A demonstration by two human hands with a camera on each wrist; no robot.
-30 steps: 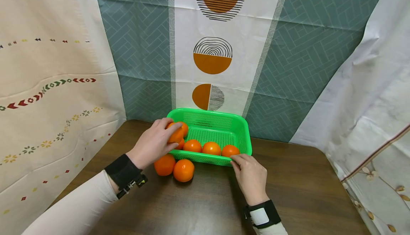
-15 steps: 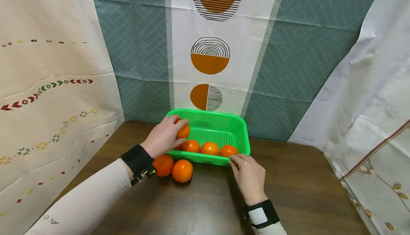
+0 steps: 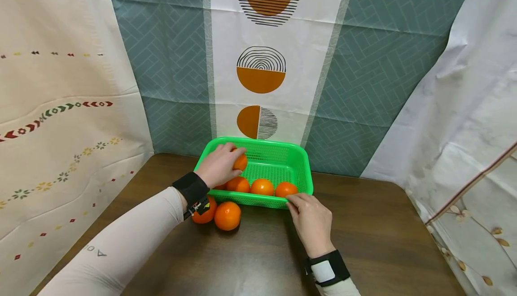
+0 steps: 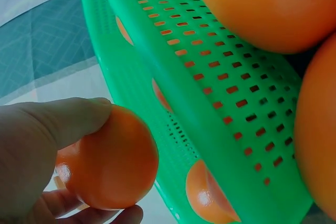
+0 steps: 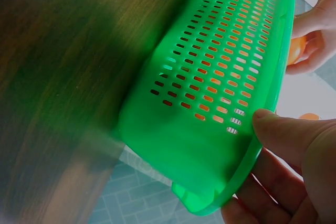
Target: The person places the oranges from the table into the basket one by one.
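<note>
My left hand [image 3: 218, 166] grips an orange [image 3: 241, 161] above the left half of a green perforated plastic basket [image 3: 274, 170]. The left wrist view shows thumb and fingers curled round that held orange [image 4: 118, 158]. Along the basket's near wall, inside, lie several oranges [image 3: 262, 187]; the leftmost is partly hidden by my left hand. My right hand [image 3: 311, 222] pinches the basket's near rim at its right end, thumb outside and fingers inside, as the right wrist view shows.
Two more oranges sit on the brown wooden table [image 3: 258, 251], in front of the basket's near left side: one orange [image 3: 228, 216] in full view, another orange [image 3: 204, 211] partly behind my left wrist. A patterned cloth [image 3: 177, 63] hangs close behind the basket.
My left hand has carried the orange rightward, from the basket's left end further over its inside. My right hand has kept its hold on the rim. The view has shifted slightly.
</note>
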